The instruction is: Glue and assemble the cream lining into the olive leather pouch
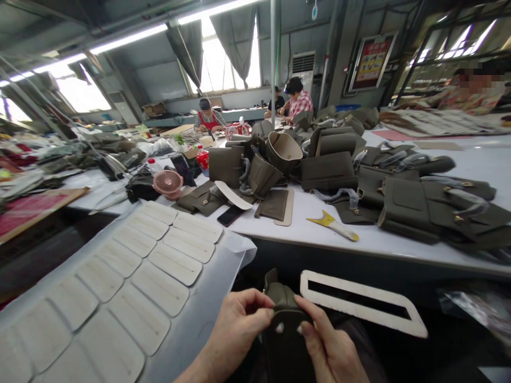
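Observation:
Between my two hands is a dark olive handbag [285,351], held low in front of me. My left hand [239,327] pinches the bag's upper edge at its left side. My right hand [329,340] grips the opposite edge, with the thumb pressed on the front face near a small white spot. Two such white spots show on that face. The lower part of the bag runs out of the picture. Just right of the bag lies a pale frame-shaped panel [363,303] with a long slot.
Pale rounded panels [139,316] lie in rows on a sheet to the left. Olive bags [327,170] are heaped on the white table [255,226]. A yellow-tipped tool [333,224], a phone [230,215] and a pink fan [168,183] lie there. Other people [299,101] work farther back.

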`<state>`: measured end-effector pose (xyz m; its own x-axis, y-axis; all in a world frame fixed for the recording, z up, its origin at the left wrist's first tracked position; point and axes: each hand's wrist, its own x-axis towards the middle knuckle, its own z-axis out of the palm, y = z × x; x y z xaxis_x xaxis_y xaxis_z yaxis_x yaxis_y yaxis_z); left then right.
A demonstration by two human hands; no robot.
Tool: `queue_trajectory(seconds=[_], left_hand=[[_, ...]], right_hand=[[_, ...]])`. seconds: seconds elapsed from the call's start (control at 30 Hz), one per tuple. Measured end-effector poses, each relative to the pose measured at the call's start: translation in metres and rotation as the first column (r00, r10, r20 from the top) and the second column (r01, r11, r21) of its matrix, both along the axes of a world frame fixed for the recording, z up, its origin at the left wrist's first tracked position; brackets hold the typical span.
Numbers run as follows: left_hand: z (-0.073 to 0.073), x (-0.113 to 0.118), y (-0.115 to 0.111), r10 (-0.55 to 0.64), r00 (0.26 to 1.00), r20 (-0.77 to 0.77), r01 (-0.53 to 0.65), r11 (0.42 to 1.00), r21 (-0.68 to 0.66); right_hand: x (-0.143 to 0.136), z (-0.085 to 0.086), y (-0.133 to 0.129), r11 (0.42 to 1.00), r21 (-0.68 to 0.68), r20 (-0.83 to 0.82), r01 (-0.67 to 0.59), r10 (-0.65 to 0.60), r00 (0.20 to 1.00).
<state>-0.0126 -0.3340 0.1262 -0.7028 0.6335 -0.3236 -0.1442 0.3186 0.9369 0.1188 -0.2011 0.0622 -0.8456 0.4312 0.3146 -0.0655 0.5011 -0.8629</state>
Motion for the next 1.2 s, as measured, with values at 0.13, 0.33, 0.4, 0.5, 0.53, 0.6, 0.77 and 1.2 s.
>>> queue_trajectory(seconds=[0.13,0.33,0.4,0.5,0.53,0.6,0.77,1.2], left_hand=[[0.001,-0.005,-0.002,-0.041,0.997,0.064,0.037,0.997,0.063],[0.001,-0.002,0.001,-0.027,0.999,0.025,0.027,0.999,0.037],[-0.003,0.0,0.002,0.002,0.999,-0.036,-0.002,1.0,0.012],[-0.009,0.002,0.001,0.02,0.995,-0.101,-0.021,1.0,-0.006],[-0.01,0.002,0.001,0.013,0.995,-0.097,-0.013,1.0,0.003],[-0.011,0.003,0.0,0.002,0.998,-0.066,0.001,0.999,0.045],[-0.019,0.015,0.001,0.092,0.989,-0.118,-0.078,0.99,0.121],[-0.034,0.022,0.006,0.178,0.976,-0.123,-0.165,0.98,0.107]], right_hand=[[0.0,0.001,0.004,1.0,-0.023,0.001,0.013,-0.013,1.0],[-0.002,0.004,0.002,1.0,-0.005,-0.024,0.02,-0.02,1.0],[-0.002,0.003,0.001,1.0,0.007,-0.024,0.019,-0.019,1.0],[-0.003,0.001,0.004,1.0,-0.014,-0.013,0.01,-0.01,1.0],[-0.003,0.0,0.005,1.0,-0.023,-0.008,0.007,-0.007,1.0],[-0.002,0.0,0.008,0.999,-0.042,0.0,-0.001,0.001,1.0],[-0.001,0.001,0.01,0.997,-0.077,0.042,0.028,-0.025,0.999],[-0.007,0.002,0.006,0.992,-0.077,0.025,0.1,-0.098,0.995]])
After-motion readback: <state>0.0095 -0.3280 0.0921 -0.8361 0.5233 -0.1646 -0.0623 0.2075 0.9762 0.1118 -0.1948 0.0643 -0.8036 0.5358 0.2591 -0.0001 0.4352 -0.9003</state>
